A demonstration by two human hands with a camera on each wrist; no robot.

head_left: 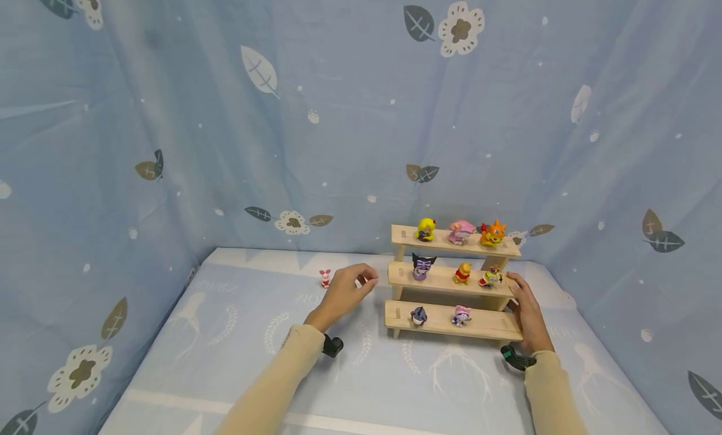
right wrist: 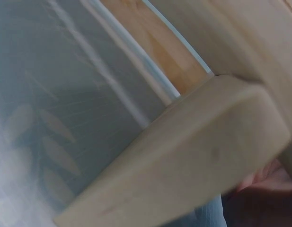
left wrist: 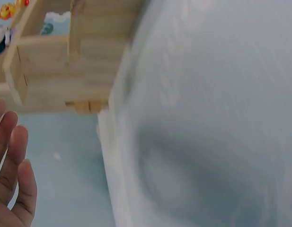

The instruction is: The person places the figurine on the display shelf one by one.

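Note:
A three-tier wooden display shelf [head_left: 487,324] stands on the table, with small toy figures along its steps. My left hand [head_left: 348,292] is just left of it, fingers bent and nothing visible in them; in the left wrist view its fingers [left wrist: 15,156] are apart beside the wooden side. A small pink figure [head_left: 324,278] stands on the table behind and left of that hand. My right hand [head_left: 530,316] holds the shelf's right end, fingertips at the middle step. The right wrist view shows bare wood [right wrist: 193,156] close up, hiding most of that hand.
A yellow-haired figure [head_left: 425,230], a pink one [head_left: 462,232] and an orange one [head_left: 493,233] line the top step. The middle step bears a yellow bear [head_left: 462,273] between two others; a dark figure [head_left: 418,316] and a pink-hatted one [head_left: 461,316] occupy the bottom. Blue patterned curtain [head_left: 338,140] surrounds the table.

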